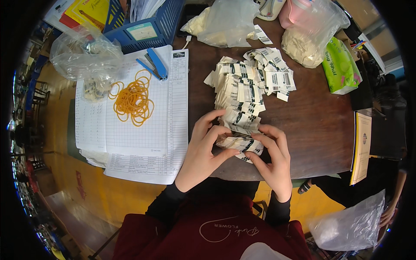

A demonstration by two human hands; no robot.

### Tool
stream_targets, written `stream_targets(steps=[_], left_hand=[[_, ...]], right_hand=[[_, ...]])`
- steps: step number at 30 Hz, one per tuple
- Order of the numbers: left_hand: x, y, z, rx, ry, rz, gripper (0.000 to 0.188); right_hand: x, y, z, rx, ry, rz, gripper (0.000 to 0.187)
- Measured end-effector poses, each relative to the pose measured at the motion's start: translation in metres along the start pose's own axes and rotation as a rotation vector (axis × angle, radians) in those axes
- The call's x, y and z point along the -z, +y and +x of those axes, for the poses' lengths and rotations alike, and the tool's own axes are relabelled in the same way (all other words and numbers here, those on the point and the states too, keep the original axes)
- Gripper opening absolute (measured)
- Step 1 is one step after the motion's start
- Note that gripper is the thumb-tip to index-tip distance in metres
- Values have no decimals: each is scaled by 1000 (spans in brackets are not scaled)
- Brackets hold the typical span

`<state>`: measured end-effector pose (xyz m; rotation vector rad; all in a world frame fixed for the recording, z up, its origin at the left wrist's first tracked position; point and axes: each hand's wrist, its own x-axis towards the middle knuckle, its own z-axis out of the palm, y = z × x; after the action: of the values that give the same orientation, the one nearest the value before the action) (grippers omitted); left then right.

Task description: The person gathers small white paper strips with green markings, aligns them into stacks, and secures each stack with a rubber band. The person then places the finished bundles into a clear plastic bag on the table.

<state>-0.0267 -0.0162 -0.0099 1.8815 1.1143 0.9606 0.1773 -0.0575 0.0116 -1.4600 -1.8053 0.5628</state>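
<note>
A long heap of small white printed labels runs down the middle of the dark wooden table. At its near end, my left hand and my right hand pinch a small stack of labels from both sides, close to the table's front edge. Fingers and thumbs of both hands are closed on it. A second cluster of labels touches the heap at its far right. To the left, orange rubber bands lie tangled on printed paper sheets, below a blue stapler.
At the back are a blue plastic basket of papers and clear bags of labels. A green tissue pack lies at right. Another clear bag rests on the papers. Someone's hand shows at lower right by a plastic bag.
</note>
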Motion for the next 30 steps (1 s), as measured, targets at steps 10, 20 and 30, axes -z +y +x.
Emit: stream_targets(steps=[10,20,30], left_hand=[[6,5,2,90,-147,-39,53],[3,4,3,43,-111,-22,58],[-2,7,3,137,-74,3,48]], right_hand=[[1,-1,9,-143,11,168,32],[6,0,20,106,40,-26,21],[23,0,12,-203,429,150,8]])
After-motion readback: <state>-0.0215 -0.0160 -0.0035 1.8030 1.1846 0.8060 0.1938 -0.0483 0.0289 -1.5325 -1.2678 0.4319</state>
